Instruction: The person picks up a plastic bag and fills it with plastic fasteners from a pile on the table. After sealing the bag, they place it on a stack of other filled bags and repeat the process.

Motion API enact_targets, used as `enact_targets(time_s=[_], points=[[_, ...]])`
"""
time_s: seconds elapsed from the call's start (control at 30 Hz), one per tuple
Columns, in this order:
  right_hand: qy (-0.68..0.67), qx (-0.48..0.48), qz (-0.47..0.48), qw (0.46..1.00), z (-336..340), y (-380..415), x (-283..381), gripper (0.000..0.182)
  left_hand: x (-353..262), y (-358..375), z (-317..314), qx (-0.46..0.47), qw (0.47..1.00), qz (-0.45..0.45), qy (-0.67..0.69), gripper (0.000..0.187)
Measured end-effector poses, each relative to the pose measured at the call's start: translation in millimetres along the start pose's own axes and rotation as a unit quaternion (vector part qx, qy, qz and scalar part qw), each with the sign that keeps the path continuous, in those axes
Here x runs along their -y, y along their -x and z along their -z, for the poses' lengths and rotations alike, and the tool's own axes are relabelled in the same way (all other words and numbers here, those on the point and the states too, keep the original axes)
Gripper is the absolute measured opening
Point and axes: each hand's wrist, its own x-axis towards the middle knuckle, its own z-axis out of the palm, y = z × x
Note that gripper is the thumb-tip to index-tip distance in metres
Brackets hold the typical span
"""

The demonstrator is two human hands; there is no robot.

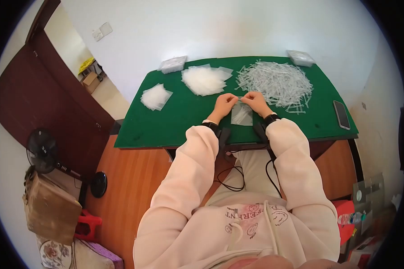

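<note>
My left hand (225,106) and my right hand (256,103) are both closed in a pinch at the top edge of a small clear plastic bag (242,117). The bag lies at the table's front middle, its lower part toward me, with pale slim pieces showing inside. Just beyond my right hand spreads a large heap of slim clear plastic pieces (278,83), too fine to name exactly. Past my left hand is a pile of flat clear bags (205,80), with a smaller pile of bags (155,97) farther left. My fingers hide the bag's mouth.
The green-covered table (179,127) has a phone (341,114) on its right side. Clear packs stand at the back left (173,64) and back right (300,58). Black cables (233,177) hang from my wrists. A fan (42,150) and a carton (51,208) are at the left.
</note>
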Motion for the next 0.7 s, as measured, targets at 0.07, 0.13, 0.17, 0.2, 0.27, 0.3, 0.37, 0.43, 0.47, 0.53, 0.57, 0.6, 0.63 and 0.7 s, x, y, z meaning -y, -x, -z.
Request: enact_targets(time_s=[0.07, 0.13, 0.17, 0.2, 0.27, 0.3, 0.37, 0.43, 0.47, 0.53, 0.57, 0.6, 0.63, 0.7], points=[[0.010, -0.016, -0.011, 1.000, 0, -1, 2, 0.020, -2, -5, 5, 0.003, 1.000, -0.002, -0.004, 0.016], [0.027, -0.025, -0.008, 0.999, 0, 1, 2, 0.020, 4, -1, 2, -0.012, 1.000, 0.013, -0.014, 0.015], [0.041, -0.026, 0.002, 0.999, -1, 0, 2, 0.019, 4, 0, 0, -0.011, 1.000, 0.016, -0.012, 0.015], [0.054, -0.026, 0.012, 0.998, -3, 0, 0, 0.019, 4, -1, -1, -0.019, 0.999, 0.014, -0.033, 0.016], [0.075, -0.029, 0.019, 0.997, -5, 3, -1, 0.019, 0, 3, 1, -0.038, 0.996, 0.011, -0.079, 0.016], [0.096, -0.036, 0.032, 0.994, -5, 2, -1, 0.018, -2, 7, 2, -0.040, 0.996, 0.016, -0.082, 0.016], [0.112, -0.036, 0.048, 0.992, -5, -2, 0, 0.017, -17, 10, 1, -0.070, 0.980, 0.013, -0.186, 0.017], [0.091, -0.045, 0.032, 0.994, -6, -4, -4, 0.017, -26, 13, 5, -0.094, 0.963, 0.026, -0.251, 0.018], [0.095, -0.030, 0.026, 0.995, -6, -4, -7, 0.016, -28, 15, 5, -0.094, 0.958, 0.017, -0.270, 0.018], [0.091, -0.006, 0.018, 0.996, -4, -4, -5, 0.015, -30, 23, 11, -0.095, 0.951, 0.018, -0.294, 0.019], [0.087, -0.006, 0.012, 0.996, -4, -3, -5, 0.014, -33, 26, 13, -0.077, 0.948, 0.031, -0.307, 0.020], [0.085, -0.009, 0.005, 0.996, -3, -3, -6, 0.013, -34, 28, 14, -0.059, 0.946, 0.041, -0.317, 0.021], [0.082, -0.003, 0.004, 0.997, -2, -5, -6, 0.013, -36, 29, 15, -0.039, 0.944, 0.049, -0.325, 0.022], [0.066, -0.013, -0.011, 0.998, -1, -6, -9, 0.013, -31, 34, 28, -0.036, 0.936, 0.058, -0.345, 0.022]])
